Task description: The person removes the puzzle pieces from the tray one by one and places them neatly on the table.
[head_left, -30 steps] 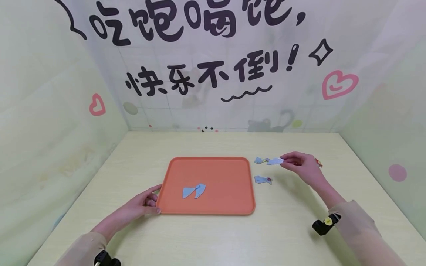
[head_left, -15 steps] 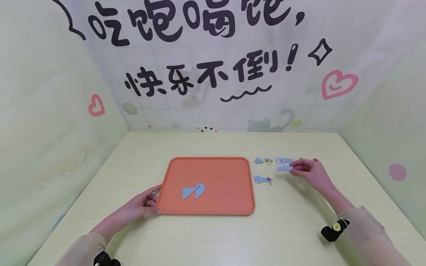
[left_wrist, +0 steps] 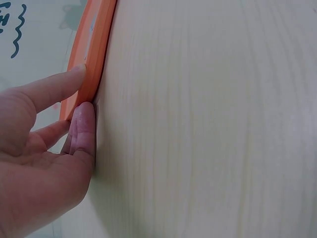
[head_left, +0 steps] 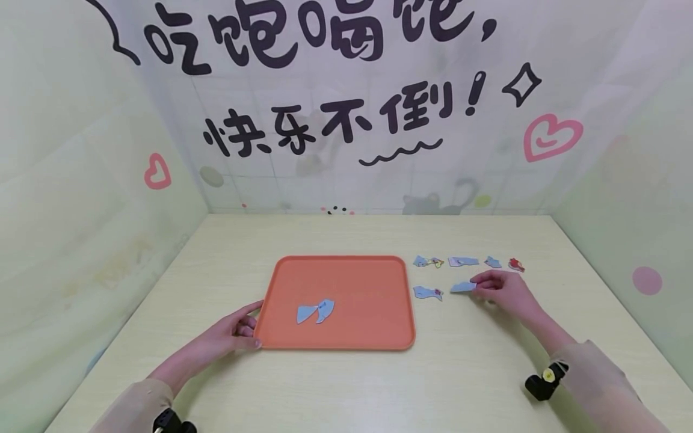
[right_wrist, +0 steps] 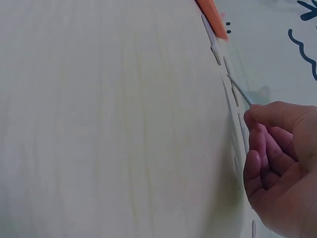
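Now a flat pale-blue card-like piece (head_left: 462, 287), probably light, stiff, best edge-held, is pinched by the right hand (head_left: 502, 293), right of the orange rectangular tray (head_left: 368, 313), gripped at left by the left hand (head_left: 230, 334)

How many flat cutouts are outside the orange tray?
6. Back row: flat blue-yellow cutout, long blue strip, small blue cutout, red cutout. Nearer: wavy blue cutout, pale-blue cutout in the right hand, which may hide more.
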{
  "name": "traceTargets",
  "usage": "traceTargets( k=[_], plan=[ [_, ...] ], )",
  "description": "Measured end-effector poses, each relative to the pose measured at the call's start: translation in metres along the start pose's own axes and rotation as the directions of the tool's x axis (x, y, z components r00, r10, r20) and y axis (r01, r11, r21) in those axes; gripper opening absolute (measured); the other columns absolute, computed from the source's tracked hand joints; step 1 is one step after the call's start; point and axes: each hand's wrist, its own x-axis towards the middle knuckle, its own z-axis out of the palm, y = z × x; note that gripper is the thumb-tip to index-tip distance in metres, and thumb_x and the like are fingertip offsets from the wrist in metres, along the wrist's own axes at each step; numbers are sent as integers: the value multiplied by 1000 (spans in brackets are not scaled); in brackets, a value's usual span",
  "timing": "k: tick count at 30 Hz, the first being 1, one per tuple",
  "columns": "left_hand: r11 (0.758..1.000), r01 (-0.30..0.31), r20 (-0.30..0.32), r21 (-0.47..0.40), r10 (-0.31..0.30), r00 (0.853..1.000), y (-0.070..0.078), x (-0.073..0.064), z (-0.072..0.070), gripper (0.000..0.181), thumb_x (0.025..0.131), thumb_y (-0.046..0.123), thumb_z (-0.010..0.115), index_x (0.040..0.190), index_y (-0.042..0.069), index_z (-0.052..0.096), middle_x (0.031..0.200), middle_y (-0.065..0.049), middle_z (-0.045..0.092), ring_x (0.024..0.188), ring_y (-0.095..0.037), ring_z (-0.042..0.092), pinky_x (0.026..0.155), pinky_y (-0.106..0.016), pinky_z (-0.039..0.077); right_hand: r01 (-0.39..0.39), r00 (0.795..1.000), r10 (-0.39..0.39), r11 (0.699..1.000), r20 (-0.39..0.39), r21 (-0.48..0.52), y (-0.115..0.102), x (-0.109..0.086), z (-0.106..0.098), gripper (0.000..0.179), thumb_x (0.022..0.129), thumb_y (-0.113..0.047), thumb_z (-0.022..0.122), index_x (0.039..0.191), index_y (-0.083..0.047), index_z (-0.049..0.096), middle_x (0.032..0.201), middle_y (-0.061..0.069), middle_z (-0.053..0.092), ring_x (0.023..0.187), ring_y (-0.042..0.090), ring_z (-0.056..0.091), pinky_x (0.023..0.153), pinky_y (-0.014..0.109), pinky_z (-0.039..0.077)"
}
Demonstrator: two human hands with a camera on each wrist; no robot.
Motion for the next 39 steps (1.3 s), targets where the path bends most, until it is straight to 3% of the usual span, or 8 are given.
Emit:
traceTargets(
  k=[6, 15, 39],
  plan=[
    [1000, -25, 8, 1, 25, 1000, 0, 0, 1, 91, 85, 12, 76, 157, 7, 21, 120, -15, 50, 99, -17, 47, 77, -23, 43, -1, 1000, 1, 999, 5, -45, 2, -1, 3, 32, 90, -18, 73, 115, 1, 67, 93, 5, 72, 77, 7, 60, 63, 22, 48],
    [1000, -21, 9, 3, 21, 1000, -1, 0, 2, 91, 85, 12, 76, 157, 7, 21, 119, -15, 50, 98, -17, 47, 77, -23, 43, 70, 998, -68, 989, 14, -127, 6, 1, 6, 23, 88, -14, 73, 108, -2, 71, 92, 6, 71, 79, 10, 60, 67, 19, 48],
    [1000, -20, 25, -9, 21, 999, 0, 0, 0, 90, 87, 15, 74, 158, 8, 20, 121, -14, 48, 101, -18, 46, 79, -23, 44, 65, 997, -58, 989, 56, -134, 2, -3, 7, 28, 87, -18, 75, 109, -1, 71, 93, 8, 68, 80, 14, 55, 66, 19, 45]
  ],
)
